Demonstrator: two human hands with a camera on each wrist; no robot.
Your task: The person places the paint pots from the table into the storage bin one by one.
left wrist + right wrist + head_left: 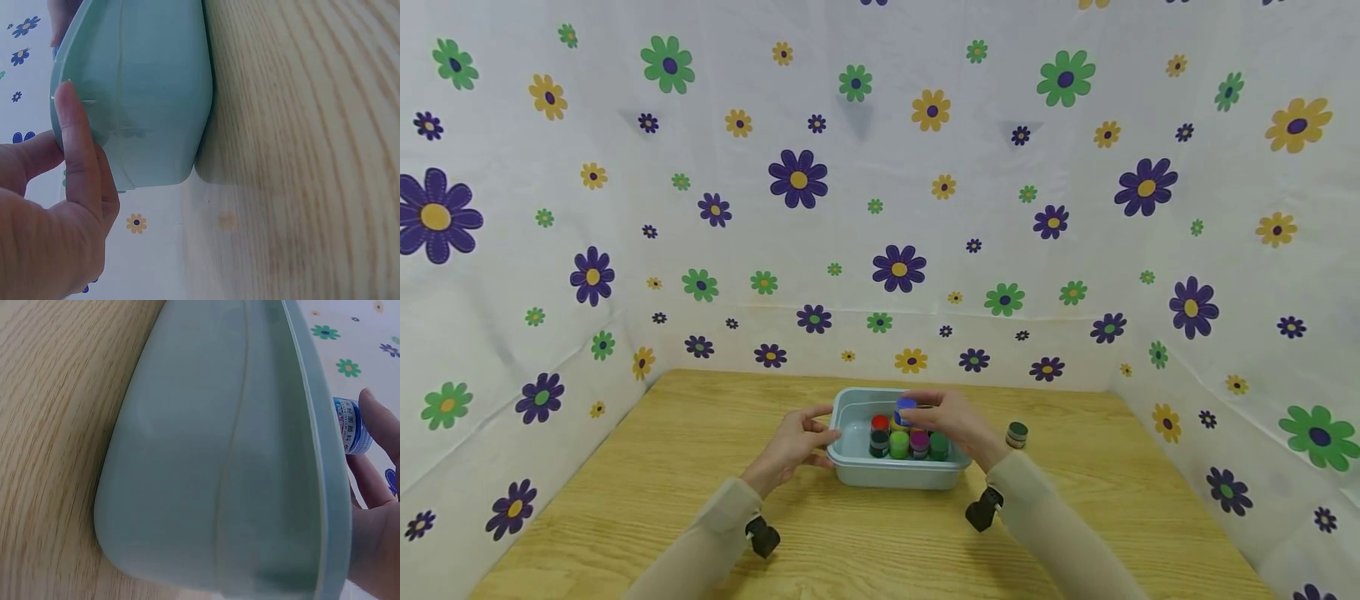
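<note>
A pale blue-green plastic tub (pixel 895 475) stands on the table. My left hand (pixel 792 444) holds its left end by the rim; in the left wrist view, fingers (pixel 80 150) lie along the outer wall. My right hand (pixel 951 419) pinches a small blue paint jar (pixel 906 410) over the tub, and the right wrist view shows the jar (pixel 352 426) beyond the rim, its label partly visible. Several small paint jars stand inside, among them a red one (pixel 880 423), a light green one (pixel 898 445), a purple one (pixel 919 444) and a dark green one (pixel 938 447). My right hand partly hides the back ones.
Another dark green jar (pixel 1017 434) stands on the wooden table (pixel 880 550), right of the tub and beyond my right wrist. A white flowered cloth (pixel 850 233) hangs behind the table and along both sides. Each wrist wears a small black camera.
</note>
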